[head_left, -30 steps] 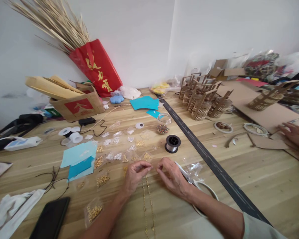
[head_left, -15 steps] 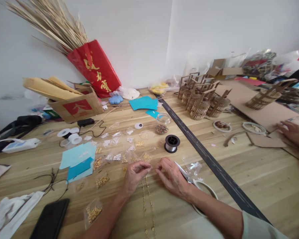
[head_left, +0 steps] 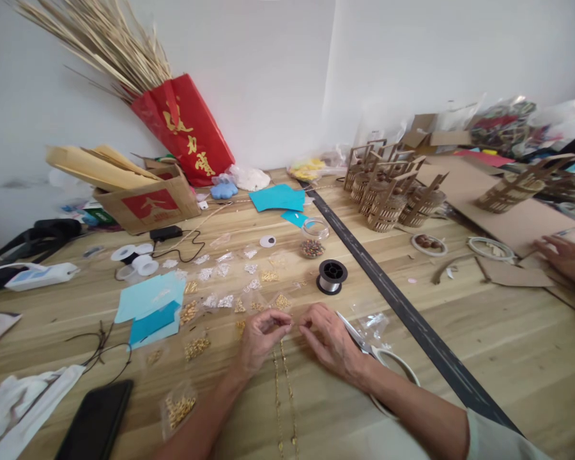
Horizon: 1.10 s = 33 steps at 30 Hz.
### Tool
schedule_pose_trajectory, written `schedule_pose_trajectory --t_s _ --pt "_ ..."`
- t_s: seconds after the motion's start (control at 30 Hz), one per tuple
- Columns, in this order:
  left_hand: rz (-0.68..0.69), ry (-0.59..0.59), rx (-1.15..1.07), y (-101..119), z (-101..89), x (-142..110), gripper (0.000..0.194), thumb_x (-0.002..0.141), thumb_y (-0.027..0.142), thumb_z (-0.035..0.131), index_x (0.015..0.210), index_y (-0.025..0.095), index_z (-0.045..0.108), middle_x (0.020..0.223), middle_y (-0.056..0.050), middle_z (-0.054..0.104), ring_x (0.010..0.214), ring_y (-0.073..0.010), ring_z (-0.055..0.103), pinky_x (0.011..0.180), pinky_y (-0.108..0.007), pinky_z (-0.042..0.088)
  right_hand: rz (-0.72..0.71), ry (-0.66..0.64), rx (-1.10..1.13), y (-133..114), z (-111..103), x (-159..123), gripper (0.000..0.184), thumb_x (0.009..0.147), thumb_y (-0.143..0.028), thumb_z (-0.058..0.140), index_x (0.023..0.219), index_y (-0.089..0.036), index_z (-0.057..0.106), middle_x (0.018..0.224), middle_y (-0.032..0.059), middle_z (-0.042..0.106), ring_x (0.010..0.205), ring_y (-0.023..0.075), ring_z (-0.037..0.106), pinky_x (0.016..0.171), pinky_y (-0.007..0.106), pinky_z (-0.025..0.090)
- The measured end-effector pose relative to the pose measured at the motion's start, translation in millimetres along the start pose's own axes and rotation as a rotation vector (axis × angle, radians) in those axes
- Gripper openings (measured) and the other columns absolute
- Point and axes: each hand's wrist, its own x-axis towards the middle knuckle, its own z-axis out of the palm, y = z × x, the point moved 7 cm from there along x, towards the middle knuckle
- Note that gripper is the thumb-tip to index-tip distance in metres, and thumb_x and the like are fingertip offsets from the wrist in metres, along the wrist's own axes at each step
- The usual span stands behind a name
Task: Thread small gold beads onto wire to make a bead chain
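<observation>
My left hand (head_left: 263, 338) is closed in a pinch at the top of a thin gold-coloured chain (head_left: 289, 386) with small beads or charms. Two strands of it run down the wooden table toward me, past the lower edge of the view. Fingertip to fingertip with it, a small gap between, my right hand (head_left: 328, 340) is also pinched closed; whatever lies in its fingers is too small to make out. White-handled scissors (head_left: 359, 337) lie partly under my right forearm. Just beyond the hands are small clear bags of gold beads (head_left: 282, 301) and a spool of clear line (head_left: 332, 276).
A glass jar of beads (head_left: 312, 246) stands behind the spool. Blue paper sheets (head_left: 156, 322) and a phone (head_left: 96, 418) lie at left. Small woven baskets (head_left: 386, 207) are grouped at back right. Another person's hand (head_left: 565, 259) rests on cardboard (head_left: 512, 271) at far right.
Both hands hold nearly the same pinched pose at the chain's top. The view has shifted very slightly; nothing else has visibly moved.
</observation>
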Motion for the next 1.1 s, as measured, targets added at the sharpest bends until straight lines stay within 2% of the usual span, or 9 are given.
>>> schedule_pose_trajectory --t_s 0.43,0.63,1.1 --pt "-0.019 0.005 -0.051 -0.8 1.4 -0.7 0.011 0.063 0.021 0.076 0.071 0.015 0.071 0.071 -0.003 0.07 0.068 -0.0155 0.064 0.069 -0.026 0.05 0.007 -0.005 0.024 -2.1 -1.5 1.3 0.008 0.09 -0.014 0.048 0.089 -0.021 0.051 0.082 0.0033 0.058 0.079 0.0185 0.054 0.071 0.032 0.043" --pt "-0.065 0.008 -0.131 -5.9 -1.1 0.0 0.013 0.063 0.022 0.077 0.073 0.016 0.072 0.071 -0.002 0.071 0.066 -0.0138 0.063 0.066 -0.023 0.049 -0.005 -0.002 -0.004 -1.8 -1.3 0.7 0.009 0.089 -0.013 0.048 0.087 -0.021 0.051 0.08 0.0036 0.058 0.077 0.0187 0.053 0.07 0.031 0.043" --pt "-0.018 -0.021 -0.178 -2.5 0.3 1.2 0.012 0.063 0.023 0.079 0.071 0.016 0.073 0.071 -0.002 0.07 0.067 -0.0135 0.063 0.066 -0.022 0.05 -0.015 -0.012 -0.011 -2.3 -0.3 0.8 0.009 0.087 -0.012 0.048 0.085 -0.02 0.05 0.079 0.0033 0.058 0.076 0.018 0.052 0.07 0.031 0.042"
